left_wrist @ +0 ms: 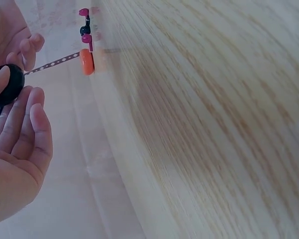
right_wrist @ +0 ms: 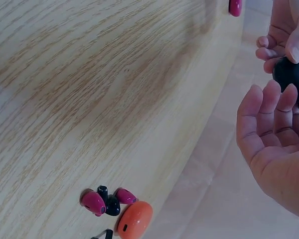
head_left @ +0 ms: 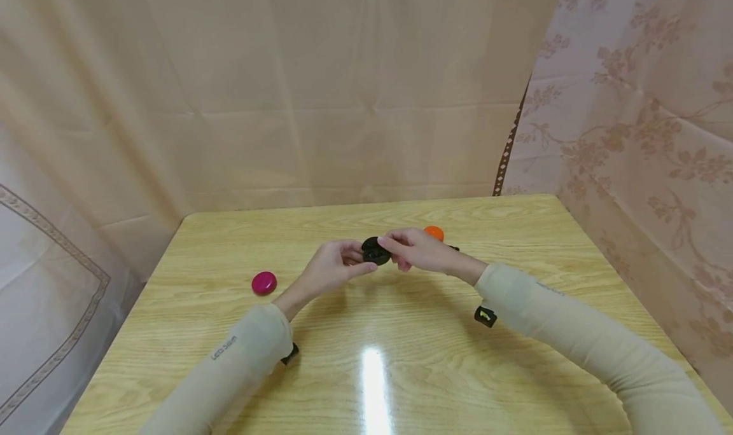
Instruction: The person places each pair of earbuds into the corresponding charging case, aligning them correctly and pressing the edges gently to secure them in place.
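Note:
A black earbud case (head_left: 375, 252) with its lid raised is held between both hands above the far part of the table. My left hand (head_left: 335, 268) grips it from the left, thumb on its near side. From the right, my right hand (head_left: 420, 250) pinches at the case's right edge, its fingertips overlapping the open lid. In the left wrist view the left thumb lies across the dark case (left_wrist: 12, 87). The right wrist view has the curled fingers of the right hand (right_wrist: 274, 134) close against the case (right_wrist: 289, 77); what lies inside the case is hidden there.
An orange earbud case (right_wrist: 135, 220) lies near the table's far edge, beside magenta earbuds (right_wrist: 93, 202) and a black earbud (right_wrist: 112, 205). A closed magenta case (head_left: 264, 283) sits on the left of the wooden table (head_left: 435, 365). Curtains hang behind and at both sides.

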Action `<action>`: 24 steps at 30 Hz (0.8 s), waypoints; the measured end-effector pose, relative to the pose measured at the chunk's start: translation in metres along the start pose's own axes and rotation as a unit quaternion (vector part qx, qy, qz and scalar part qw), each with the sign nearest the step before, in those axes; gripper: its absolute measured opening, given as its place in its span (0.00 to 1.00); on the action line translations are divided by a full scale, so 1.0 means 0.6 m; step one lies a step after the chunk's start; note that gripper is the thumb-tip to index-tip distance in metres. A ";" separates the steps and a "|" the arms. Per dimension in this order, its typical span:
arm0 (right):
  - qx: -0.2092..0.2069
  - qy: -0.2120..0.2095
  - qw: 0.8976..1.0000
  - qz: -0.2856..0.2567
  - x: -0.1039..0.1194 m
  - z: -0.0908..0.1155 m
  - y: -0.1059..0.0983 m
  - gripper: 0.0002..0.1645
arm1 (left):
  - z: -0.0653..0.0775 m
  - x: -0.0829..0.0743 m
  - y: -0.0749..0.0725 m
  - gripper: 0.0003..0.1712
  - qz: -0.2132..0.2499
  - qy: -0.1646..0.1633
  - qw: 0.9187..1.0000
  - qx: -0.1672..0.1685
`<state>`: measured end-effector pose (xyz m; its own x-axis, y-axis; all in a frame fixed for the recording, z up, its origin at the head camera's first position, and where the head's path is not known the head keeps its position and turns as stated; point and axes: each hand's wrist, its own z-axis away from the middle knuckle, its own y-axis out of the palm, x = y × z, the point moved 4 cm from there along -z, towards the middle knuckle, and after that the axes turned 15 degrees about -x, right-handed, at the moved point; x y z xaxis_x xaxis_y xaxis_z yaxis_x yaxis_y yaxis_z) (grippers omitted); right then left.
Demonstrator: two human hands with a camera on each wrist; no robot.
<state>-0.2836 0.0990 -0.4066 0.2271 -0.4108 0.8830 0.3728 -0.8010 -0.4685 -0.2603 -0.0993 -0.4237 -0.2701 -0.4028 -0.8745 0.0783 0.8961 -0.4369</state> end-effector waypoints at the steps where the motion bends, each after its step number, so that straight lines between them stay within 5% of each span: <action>1: 0.001 0.002 1.000 -0.005 0.000 0.000 0.000 0.23 | 0.000 0.000 0.000 0.15 0.001 0.000 1.000 0.000; 9: 0.007 0.012 0.999 -0.039 -0.005 -0.001 -0.001 0.25 | 0.001 0.002 0.000 0.17 0.023 -0.002 1.000 0.011; 17: 0.011 0.019 0.999 -0.046 -0.003 0.000 0.000 0.26 | 0.001 -0.002 0.000 0.15 -0.003 0.041 0.999 0.021; 24: 0.014 0.012 0.999 -0.042 -0.002 0.001 -0.005 0.26 | 0.000 -0.005 0.000 0.15 -0.007 0.041 0.999 0.024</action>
<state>-0.2842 0.1021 -0.4062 0.1732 -0.3531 0.9194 0.4143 -0.8208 -0.3933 -0.2592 -0.0979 -0.4213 -0.3492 -0.3959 -0.8493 0.1188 0.8803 -0.4592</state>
